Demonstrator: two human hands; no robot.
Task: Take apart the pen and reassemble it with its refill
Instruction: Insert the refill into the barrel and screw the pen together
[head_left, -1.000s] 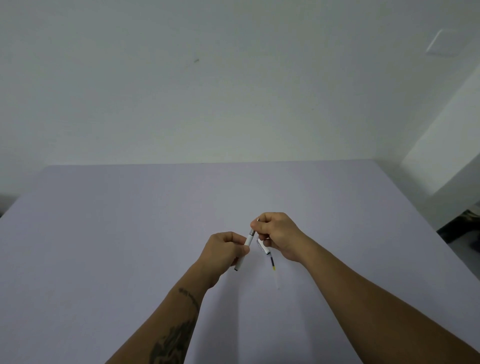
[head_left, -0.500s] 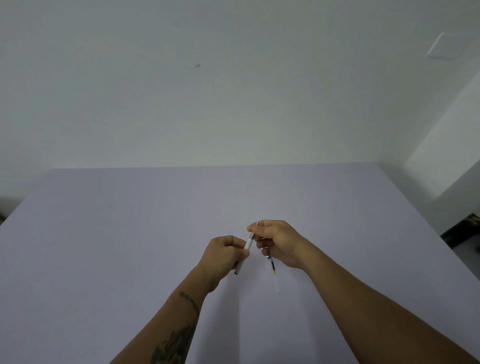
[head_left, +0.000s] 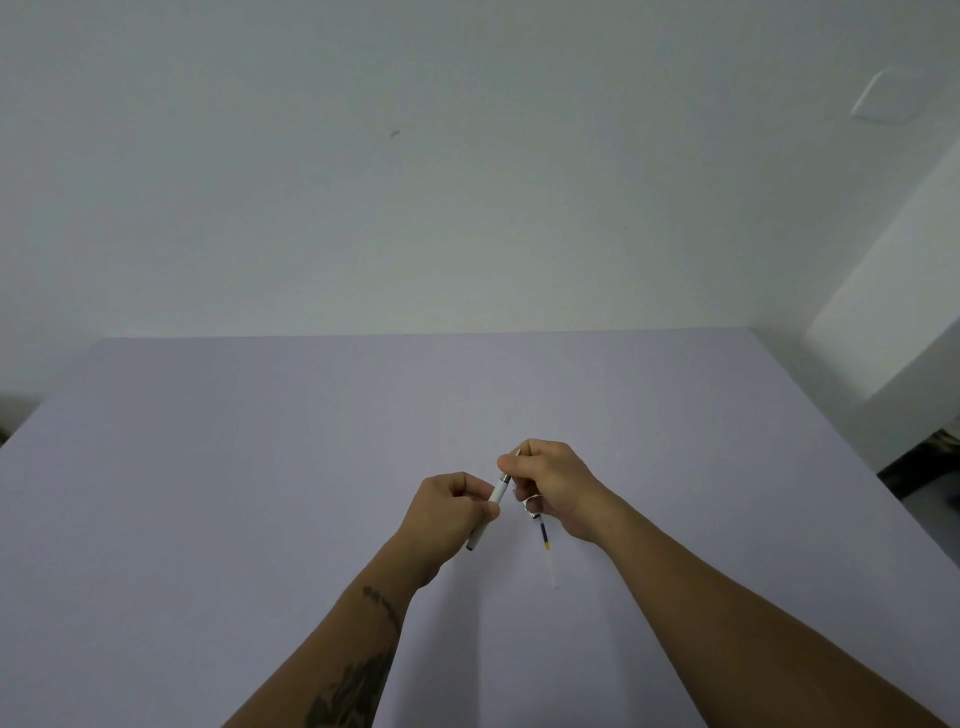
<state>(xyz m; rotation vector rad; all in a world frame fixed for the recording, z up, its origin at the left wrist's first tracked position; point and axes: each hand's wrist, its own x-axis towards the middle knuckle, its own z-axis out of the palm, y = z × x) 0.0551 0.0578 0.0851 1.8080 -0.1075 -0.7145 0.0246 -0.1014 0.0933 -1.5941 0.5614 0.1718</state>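
My left hand (head_left: 447, 506) is closed around a white pen barrel (head_left: 500, 489), which slants up to the right; its dark lower end (head_left: 471, 545) sticks out below the fist. My right hand (head_left: 550, 480) pinches the barrel's metal top end (head_left: 506, 475) with thumb and forefinger. The lower fingers of that hand also hold a thin clear refill (head_left: 544, 540) with dark ink and a yellow band, hanging down toward the table. Both hands hover just above the pale lilac table (head_left: 260, 467).
A white wall stands behind the table's far edge (head_left: 415, 335). The table's right edge (head_left: 852, 462) drops to a dark floor area (head_left: 930, 467). A white wall corner rises at the right.
Both hands have held their place on the table; the view has tilted slightly. The refill hangs a little straighter below my right hand. My right fingers stay at the barrel's top end.
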